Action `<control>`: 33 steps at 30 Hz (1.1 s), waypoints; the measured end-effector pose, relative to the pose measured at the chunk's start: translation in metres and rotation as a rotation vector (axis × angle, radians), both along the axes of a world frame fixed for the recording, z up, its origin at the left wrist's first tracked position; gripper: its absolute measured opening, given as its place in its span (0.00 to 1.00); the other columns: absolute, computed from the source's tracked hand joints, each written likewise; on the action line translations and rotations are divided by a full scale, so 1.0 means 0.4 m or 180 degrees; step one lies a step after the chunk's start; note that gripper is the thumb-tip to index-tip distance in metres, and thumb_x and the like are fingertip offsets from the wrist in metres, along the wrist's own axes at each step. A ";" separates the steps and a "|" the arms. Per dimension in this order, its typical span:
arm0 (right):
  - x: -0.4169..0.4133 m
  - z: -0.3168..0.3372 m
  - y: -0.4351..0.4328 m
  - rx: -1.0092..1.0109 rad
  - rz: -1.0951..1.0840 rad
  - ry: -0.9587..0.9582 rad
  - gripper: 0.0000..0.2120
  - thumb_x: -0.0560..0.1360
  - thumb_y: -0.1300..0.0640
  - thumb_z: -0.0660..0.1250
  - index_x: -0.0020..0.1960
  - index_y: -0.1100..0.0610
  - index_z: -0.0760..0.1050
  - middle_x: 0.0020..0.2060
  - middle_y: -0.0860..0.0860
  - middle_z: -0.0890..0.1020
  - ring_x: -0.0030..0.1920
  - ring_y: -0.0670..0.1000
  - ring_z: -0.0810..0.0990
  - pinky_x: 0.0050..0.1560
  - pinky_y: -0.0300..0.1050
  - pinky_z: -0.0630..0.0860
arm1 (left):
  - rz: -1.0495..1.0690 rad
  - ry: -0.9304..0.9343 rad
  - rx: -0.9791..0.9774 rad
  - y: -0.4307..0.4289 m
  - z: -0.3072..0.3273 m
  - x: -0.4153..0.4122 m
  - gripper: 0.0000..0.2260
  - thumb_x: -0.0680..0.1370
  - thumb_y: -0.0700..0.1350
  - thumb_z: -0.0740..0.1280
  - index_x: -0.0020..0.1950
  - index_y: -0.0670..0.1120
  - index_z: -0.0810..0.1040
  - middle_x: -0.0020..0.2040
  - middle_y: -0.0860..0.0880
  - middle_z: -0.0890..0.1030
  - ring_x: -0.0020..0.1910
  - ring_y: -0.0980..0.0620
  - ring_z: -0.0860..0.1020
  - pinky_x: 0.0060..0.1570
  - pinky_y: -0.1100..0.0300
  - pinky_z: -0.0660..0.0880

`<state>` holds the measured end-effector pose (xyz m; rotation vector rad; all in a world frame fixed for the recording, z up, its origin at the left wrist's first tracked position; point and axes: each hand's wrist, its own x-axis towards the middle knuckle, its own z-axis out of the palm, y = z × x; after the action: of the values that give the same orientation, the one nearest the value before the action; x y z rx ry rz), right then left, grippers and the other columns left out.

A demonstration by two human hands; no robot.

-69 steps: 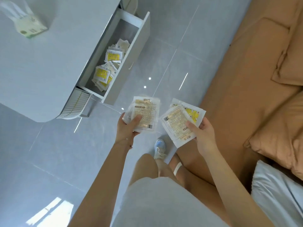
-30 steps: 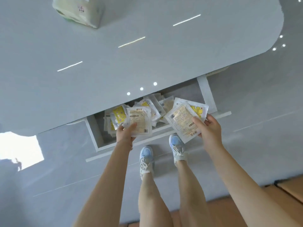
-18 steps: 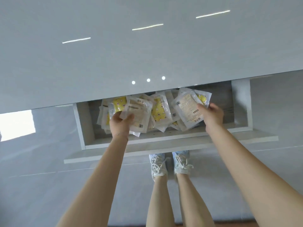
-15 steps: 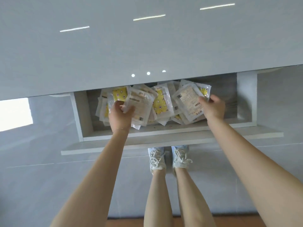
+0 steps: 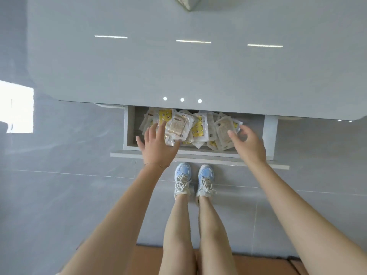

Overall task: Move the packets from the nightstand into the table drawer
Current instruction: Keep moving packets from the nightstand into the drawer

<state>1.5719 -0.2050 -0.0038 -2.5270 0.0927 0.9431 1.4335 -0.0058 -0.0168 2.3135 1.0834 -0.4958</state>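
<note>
1. The table (image 5: 178, 72) fills the upper part of the view. Its top is pale grey and glossy with rounded corners, and it carries three streaks and three dots of reflected light.
2. The floor (image 5: 59, 195) below is grey tile. A bright patch (image 5: 15, 108) lies at the left, and a brown strip (image 5: 149, 259) runs along the bottom edge.
3. The drawer (image 5: 208, 156) stands open under the table's near edge, white-walled, with its front toward the person.
4. The packets (image 5: 200, 128) lie inside the drawer in a loose, overlapping heap (clear pouches, some printed yellow, some with pale labels). The heap reaches from near the left wall to short of the right wall.
5. The left hand (image 5: 156, 147) hangs palm down over the drawer's left front, fingers straight and spread, gripping nothing. Its fingertips overlap the nearest packet in view; whether they touch it cannot be told.
6. The right hand (image 5: 248, 143) hangs over the heap's right side, fingers loosely curved and apart, gripping nothing. Its thumb tip is just beside a pale-labelled packet; contact cannot be told.
7. The shoes (image 5: 182, 179), blue and white with laces, stand side by side on the floor just before the drawer front, between the two arms.
8. A box (image 5: 188, 2) on the table shows only one pale corner at the top edge.
9. A thin bracelet (image 5: 156, 165) circles the left wrist
</note>
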 end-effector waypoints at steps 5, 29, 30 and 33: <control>-0.033 0.297 0.041 -0.0289 0.1340 -0.0405 0.32 0.76 0.36 0.59 0.75 0.49 0.60 0.67 0.51 0.74 0.68 0.58 0.68 0.66 0.55 0.67 | -0.0375 0.0206 0.0102 -0.006 0.254 -0.064 0.32 0.75 0.66 0.57 0.76 0.58 0.52 0.78 0.51 0.52 0.77 0.47 0.44 0.72 0.40 0.37; -0.558 0.777 0.548 -0.0587 0.4739 -0.0908 0.38 0.74 0.33 0.58 0.78 0.44 0.48 0.76 0.51 0.56 0.76 0.58 0.52 0.73 0.58 0.52 | 0.1835 0.0077 0.0349 0.167 0.698 -0.816 0.34 0.74 0.67 0.58 0.76 0.60 0.51 0.79 0.51 0.47 0.77 0.48 0.42 0.72 0.40 0.38; -0.612 0.778 0.587 -0.0579 0.4894 -0.0935 0.38 0.74 0.33 0.58 0.78 0.44 0.47 0.77 0.51 0.56 0.76 0.58 0.52 0.74 0.58 0.52 | 0.1983 0.0101 0.0346 0.176 0.693 -0.872 0.34 0.74 0.67 0.58 0.76 0.60 0.51 0.79 0.50 0.47 0.77 0.48 0.42 0.72 0.40 0.38; -0.792 0.782 0.712 -0.0478 0.5268 -0.1073 0.38 0.74 0.34 0.59 0.77 0.44 0.49 0.76 0.51 0.58 0.76 0.58 0.53 0.74 0.58 0.53 | 0.2359 0.0185 0.0355 0.207 0.690 -1.051 0.34 0.74 0.67 0.58 0.77 0.59 0.50 0.79 0.50 0.47 0.77 0.47 0.42 0.71 0.39 0.38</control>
<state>1.2551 0.0796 0.3089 -2.4357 -2.3027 0.8694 1.0133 0.0769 0.2590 1.7945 1.9023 -0.2088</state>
